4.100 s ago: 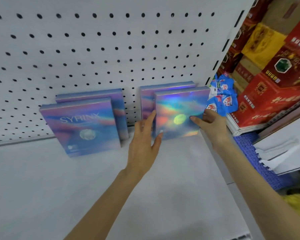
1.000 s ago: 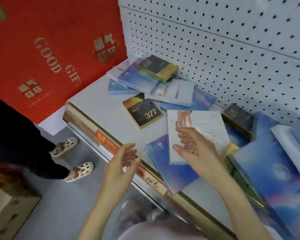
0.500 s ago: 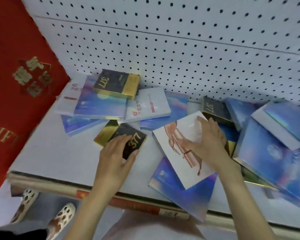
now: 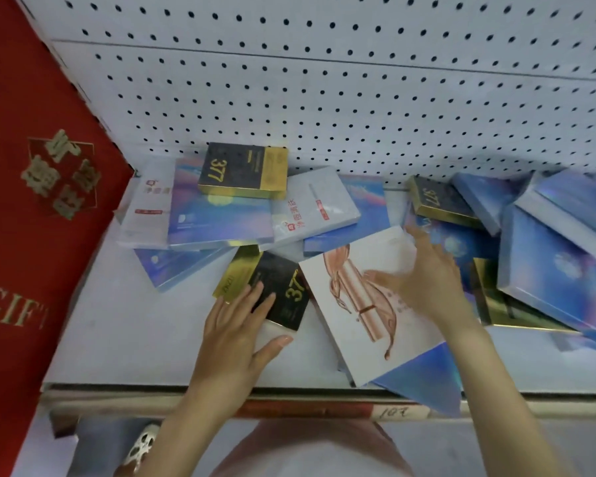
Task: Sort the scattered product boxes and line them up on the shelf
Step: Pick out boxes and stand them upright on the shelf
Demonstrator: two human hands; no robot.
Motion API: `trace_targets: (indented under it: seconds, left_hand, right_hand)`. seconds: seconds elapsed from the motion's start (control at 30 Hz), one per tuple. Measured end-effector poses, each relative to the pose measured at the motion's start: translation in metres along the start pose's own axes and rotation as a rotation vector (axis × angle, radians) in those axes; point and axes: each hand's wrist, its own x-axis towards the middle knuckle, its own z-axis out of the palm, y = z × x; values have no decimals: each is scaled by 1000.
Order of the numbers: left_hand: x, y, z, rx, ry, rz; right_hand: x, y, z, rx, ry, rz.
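Several product boxes lie scattered flat on a white shelf (image 4: 124, 339). My left hand (image 4: 238, 332) rests with straight fingers on the near end of a black-and-gold "377" box (image 4: 283, 287). My right hand (image 4: 424, 280) lies spread over the far right part of a white box printed with a rose-gold tube (image 4: 355, 325), which overlaps a blue holographic box (image 4: 424, 380) at the shelf's front edge. Another "377" box (image 4: 245, 170) tops a holographic box (image 4: 217, 218) at the back left. A third "377" box (image 4: 441, 203) lies at the back right among blue boxes (image 4: 547, 266).
A white pegboard (image 4: 324, 98) backs the shelf. A tall red gift panel (image 4: 31, 201) closes the left side. White boxes with red print (image 4: 317, 204) lie in the pile. The shelf's front rail carries a price strip (image 4: 393, 413). A sandalled foot (image 4: 141, 445) shows below.
Since the upper shelf with upright holographic boxes, my view dropped to this scattered shelf. My left hand has slid onto the near "377" box and my right hand stays on the white box.
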Motion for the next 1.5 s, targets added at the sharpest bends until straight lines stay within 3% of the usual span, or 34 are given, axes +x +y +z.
trace_targets:
  seconds: [0.1, 0.23, 0.4, 0.5, 0.63, 0.77, 0.9, 1.03, 1.2, 1.4, 1.5]
  left_hand:
    - [-2, 13, -5, -184, -54, -112]
    - [3, 54, 3, -409, -101, -122]
    - [5, 77, 10, -643, -138, -268]
    - [7, 92, 6, -869, -83, -219]
    - [23, 103, -6, -1038, 8, -169]
    - [31, 102, -19, -1074, 43, -187]
    - [26, 112, -21, -1628, 96, -367]
    - [24, 132, -10, -1695, 110, -409]
    - [27, 126, -23, -1568, 131, -354]
    - [34, 109, -60, -1238, -14, -234]
    - [38, 108, -75, -1071, -159, -137]
  right_hand:
    - [1, 1, -7, 170, -71, 94]
    - [-5, -2, -16, 499, -149, 171]
    - [-18, 4, -37, 816, -150, 232]
    - [-31, 1, -54, 1017, -194, 264]
    - [-47, -2, -69, 1227, -95, 173]
    - [-54, 5, -75, 1443, 40, 269]
    - [-60, 11, -66, 1531, 51, 346]
    - [-72, 16, -52, 1510, -8, 324]
    - [-74, 41, -57, 1326, 43, 177]
    - [-55, 34, -82, 631, 156, -365]
    - [-45, 17, -91, 398, 0, -558]
